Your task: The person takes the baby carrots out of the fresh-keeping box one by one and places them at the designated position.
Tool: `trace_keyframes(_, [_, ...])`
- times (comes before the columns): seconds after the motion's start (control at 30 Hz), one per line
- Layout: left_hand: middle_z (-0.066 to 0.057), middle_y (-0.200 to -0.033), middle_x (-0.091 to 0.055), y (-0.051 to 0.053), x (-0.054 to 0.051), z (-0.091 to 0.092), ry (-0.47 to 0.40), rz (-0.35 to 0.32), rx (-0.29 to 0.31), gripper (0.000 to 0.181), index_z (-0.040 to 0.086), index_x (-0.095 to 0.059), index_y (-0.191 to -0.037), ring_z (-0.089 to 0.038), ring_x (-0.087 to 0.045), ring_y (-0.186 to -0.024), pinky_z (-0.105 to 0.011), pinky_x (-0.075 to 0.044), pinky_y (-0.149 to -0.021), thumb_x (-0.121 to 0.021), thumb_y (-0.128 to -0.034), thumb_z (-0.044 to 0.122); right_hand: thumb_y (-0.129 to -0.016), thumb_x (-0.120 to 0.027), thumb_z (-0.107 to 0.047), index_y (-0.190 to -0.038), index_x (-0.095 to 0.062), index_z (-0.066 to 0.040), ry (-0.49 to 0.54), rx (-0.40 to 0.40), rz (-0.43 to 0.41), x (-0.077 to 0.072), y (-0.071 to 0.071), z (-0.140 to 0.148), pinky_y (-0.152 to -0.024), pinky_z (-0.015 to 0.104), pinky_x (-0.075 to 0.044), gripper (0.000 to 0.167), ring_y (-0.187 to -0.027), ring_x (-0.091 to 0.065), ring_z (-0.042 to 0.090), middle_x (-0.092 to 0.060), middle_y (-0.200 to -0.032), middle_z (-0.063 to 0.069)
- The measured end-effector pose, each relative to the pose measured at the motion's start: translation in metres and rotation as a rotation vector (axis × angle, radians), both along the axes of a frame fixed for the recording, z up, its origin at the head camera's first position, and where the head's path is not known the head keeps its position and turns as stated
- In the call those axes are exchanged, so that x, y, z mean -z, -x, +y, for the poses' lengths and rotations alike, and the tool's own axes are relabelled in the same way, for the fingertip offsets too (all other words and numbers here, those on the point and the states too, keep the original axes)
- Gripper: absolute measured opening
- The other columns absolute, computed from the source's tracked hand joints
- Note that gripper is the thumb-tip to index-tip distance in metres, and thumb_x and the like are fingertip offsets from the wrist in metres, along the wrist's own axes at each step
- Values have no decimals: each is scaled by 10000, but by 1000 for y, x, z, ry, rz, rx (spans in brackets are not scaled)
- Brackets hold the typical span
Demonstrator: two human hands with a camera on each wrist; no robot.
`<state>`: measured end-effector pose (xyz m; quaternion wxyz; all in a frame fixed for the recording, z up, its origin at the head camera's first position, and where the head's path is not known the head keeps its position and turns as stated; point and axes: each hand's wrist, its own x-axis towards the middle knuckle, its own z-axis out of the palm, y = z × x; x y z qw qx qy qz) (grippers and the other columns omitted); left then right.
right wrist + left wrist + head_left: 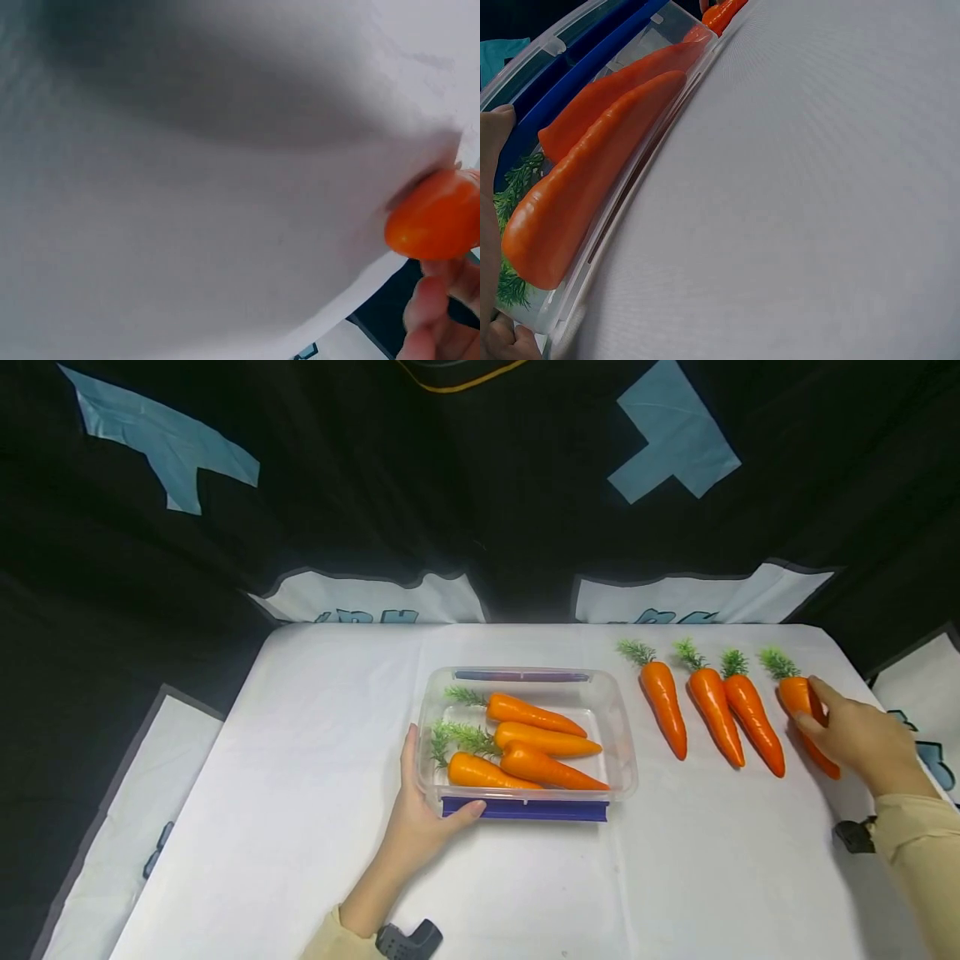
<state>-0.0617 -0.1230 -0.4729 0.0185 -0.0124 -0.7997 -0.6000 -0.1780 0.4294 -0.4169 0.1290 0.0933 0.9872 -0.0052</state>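
A clear plastic container point(621, 735) with blue latches holds several orange carrots point(551, 740) with green tops. My left hand point(416, 831) grips its front left corner, the thumb by the front latch and the fingers along the left side. In the left wrist view the thumb of that hand point(489, 157) touches the container beside its blue latch point(577, 79). At the far right, my right hand point(866, 739) holds the rightmost carrot point(795, 695) around its upper part, covering some of it. The right wrist view catches a carrot end point(435, 217) with fingers of the hand point(442, 319) below it.
Three more carrots point(663, 710) lie side by side on the white table point(300, 760) between the container and my right hand, green tops toward the back. A black cloth point(360, 485) with pale blue patches hangs behind the table.
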Motion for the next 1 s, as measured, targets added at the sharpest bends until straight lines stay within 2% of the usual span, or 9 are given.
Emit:
trace_keyframes(0.13, [-33, -1683, -34, -1, -1, 0, -6, 1, -1, 1285, 363, 68, -1584, -326, -197, -1523, -620, -185, -1203, -890, -731, 292, -1001, -429, -547, -1538, -95, 27, -24, 26, -33, -4, 1, -2, -824, 728, -472, 854, -896, -498, 560, -384, -1268, 462])
trace_keyframes(0.2, [-36, -1683, -31, -1, -1, 0, -10, 1, -1, 1283, 365, 68, -1584, -326, -188, -1525, -619, -178, -1205, -889, -733, 289, -1000, -418, -560, -1539, -97, 25, -40, 24, -27, -7, 2, -3, -800, 706, -495, 858, -877, -505, 549, -401, -1240, 457])
trace_keyframes(0.37, [-30, -1683, -27, -1, -1, 0, -8, 3, -1, 1278, 367, 68, -1583, -324, -185, -1526, -616, -176, -1207, -886, -737, 300, -993, -457, -533, -1543, -117, 19, -50, 8, 22, -15, 3, -5, -640, 614, -538, 850, -775, -526, 495, -428, -1145, 454])
trace_keyframes(0.63, [-6, -1683, -17, 0, -2, 1, 0, 8, 9, 1273, 392, 73, -1577, -315, -218, -1518, -597, -201, -1206, -882, -740, 304, -979, -378, -635, -1587, -73, -91, -8, -30, 114, -35, 5, -27, -733, 731, -494, 871, -1003, -470, 616, -357, -1343, 451])
trace_keyframes(0.73, [-19, -1683, -22, 0, -3, 1, 3, 11, 6, 1275, 381, 72, -1580, -319, -202, -1522, -604, -193, -1207, -883, -739, 303, -974, -368, -646, -1598, -78, -134, 21, -86, 177, -47, 4, -49, -750, 764, -467, 858, -1056, -461, 620, -373, -1381, 435])
trace_keyframes(0.8, [-30, -1683, -23, 0, -2, 0, 5, 14, 5, 1278, 364, 72, -1584, -326, -190, -1524, -612, -189, -1206, -884, -738, 298, -972, -385, -639, -1602, -105, -155, 43, -150, 233, -53, 3, -65, -677, 722, -505, 843, -974, -526, 568, -442, -1357, 403])
trace_keyframes(0.9, [-36, -1683, -21, 0, -2, 0, 5, 15, 2, 1279, 357, 70, -1586, -325, -174, -1528, -616, -180, -1208, -884, -737, 297, -973, -433, -604, -1602, -163, -191, 77, -257, 315, -63, 0, -95, -574, 602, -550, 800, -858, -575, 452, -568, -1232, 332])
trace_keyframes(0.97, [-31, -1683, -20, 0, -2, 1, 3, 15, 1, 1277, 359, 69, -1586, -322, -170, -1530, -613, -177, -1210, -884, -737, 298, -972, -465, -575, -1596, -210, -209, 103, -319, 362, -69, -5, -115, -549, 525, -550, 767, -828, -573, 376, -613, -1091, 281])
trace_keyframes(1.0, [-29, -1683, -22, 0, -2, 1, 1, 15, 2, 1277, 360, 69, -1585, -318, -172, -1529, -610, -176, -1211, -884, -738, 299, -971, -480, -563, -1591, -235, -214, 113, -348, 385, -71, -8, -125, -576, 531, -554, 753, -860, -571, 382, -633, -1098, 259])
